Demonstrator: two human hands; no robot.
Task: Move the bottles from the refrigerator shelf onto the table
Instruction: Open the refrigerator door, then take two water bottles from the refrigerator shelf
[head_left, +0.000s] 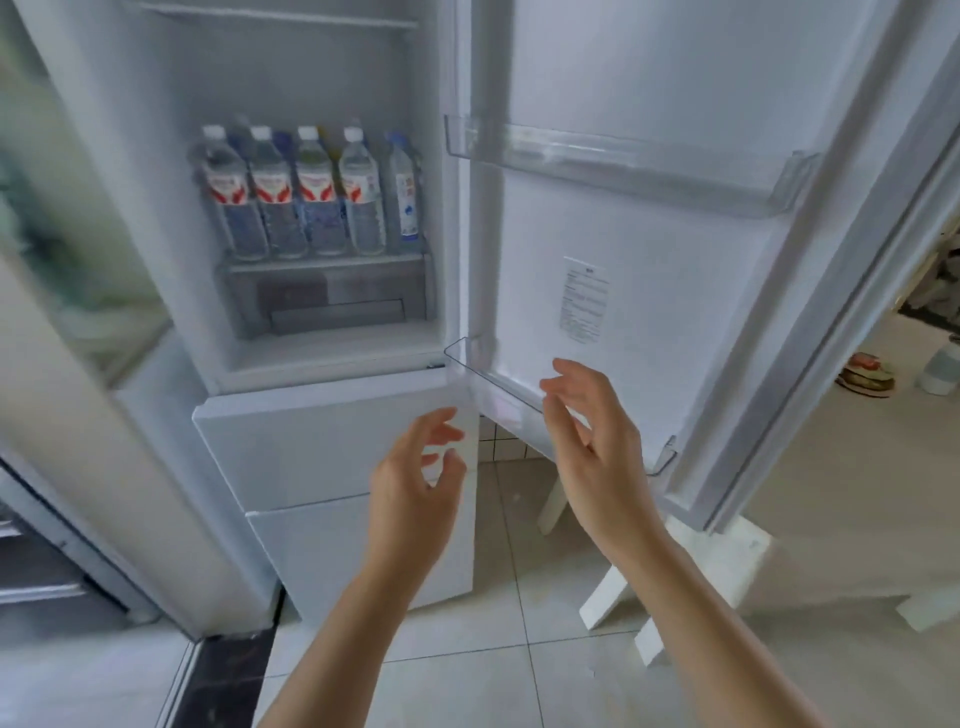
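Several clear water bottles (270, 197) with white caps and red-and-white labels stand in a row on the refrigerator shelf (322, 265). A slimmer bottle with a blue cap and white label (406, 200) ends the row on the right, and more bottles stand behind, partly hidden. My left hand (418, 478) and my right hand (592, 441) are raised in front of the fridge, below the shelf, fingers apart and curled, holding nothing. Both hands are well short of the bottles.
The fridge door (649, 260) stands open to the right, with two clear door bins (623, 161) holding nothing. White drawer fronts (322, 441) lie below the shelf. A white wooden stand (727, 561) sits on the tiled floor at right.
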